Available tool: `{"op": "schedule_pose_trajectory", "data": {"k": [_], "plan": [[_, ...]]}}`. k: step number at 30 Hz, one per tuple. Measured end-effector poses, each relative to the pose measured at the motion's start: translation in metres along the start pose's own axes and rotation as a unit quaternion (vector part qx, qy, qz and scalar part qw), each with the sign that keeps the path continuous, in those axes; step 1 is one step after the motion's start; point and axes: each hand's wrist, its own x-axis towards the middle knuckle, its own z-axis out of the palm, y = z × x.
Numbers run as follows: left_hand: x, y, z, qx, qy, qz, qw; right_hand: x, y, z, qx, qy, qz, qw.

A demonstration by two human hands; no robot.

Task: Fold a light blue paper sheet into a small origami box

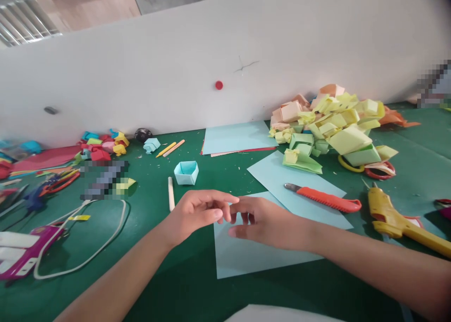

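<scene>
Paper, a flat pale blue sheet (246, 256), lies on the green surface (158, 275) at lower centre of the frame, directly under the right hand (268, 223), which hovers loosely spread, palm down, grasping nothing. The left hand (197, 211) sits just left of the sheet's upper corner, fingers relaxed and empty, its fingertips meeting those of the right. A second smooth blue sheet (278, 176) overlaps behind, carrying an orange plastic knife (326, 199). A small folded blue paper box (186, 172) stands above the left hand, beside a slim white stick (171, 193). A heap of crumpled yellow, green and peach folded papers (334, 124) fills the upper right; a yellow glue gun (398, 221) lies right.
</scene>
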Motion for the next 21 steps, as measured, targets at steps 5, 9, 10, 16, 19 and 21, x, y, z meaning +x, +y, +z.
{"op": "schedule_pose_trajectory", "data": {"k": [5, 9, 10, 16, 19, 21], "plan": [[0.000, -0.001, -0.002, -0.010, -0.012, 0.010, 1.000, -0.001, 0.004, 0.002, 0.043, 0.029, -0.015, 0.999], [-0.001, -0.001, -0.003, 0.010, -0.006, 0.008, 1.000, -0.010, 0.007, -0.007, 0.040, 0.051, 0.019, 0.998], [-0.001, 0.000, -0.004, 0.013, -0.002, 0.007, 1.000, -0.012, 0.007, -0.009, 0.038, 0.057, 0.029, 0.997], [0.001, -0.001, -0.006, 0.072, 0.007, 0.007, 0.997, -0.027, 0.007, -0.023, 0.016, 0.089, 0.050, 0.995], [0.002, -0.003, -0.008, 0.115, 0.014, 0.001, 0.993, -0.034, 0.008, -0.029, -0.003, 0.112, 0.053, 0.992], [0.002, -0.004, -0.008, 0.146, 0.017, -0.006, 0.989, -0.040, 0.008, -0.032, -0.018, 0.127, 0.057, 0.990]]}}
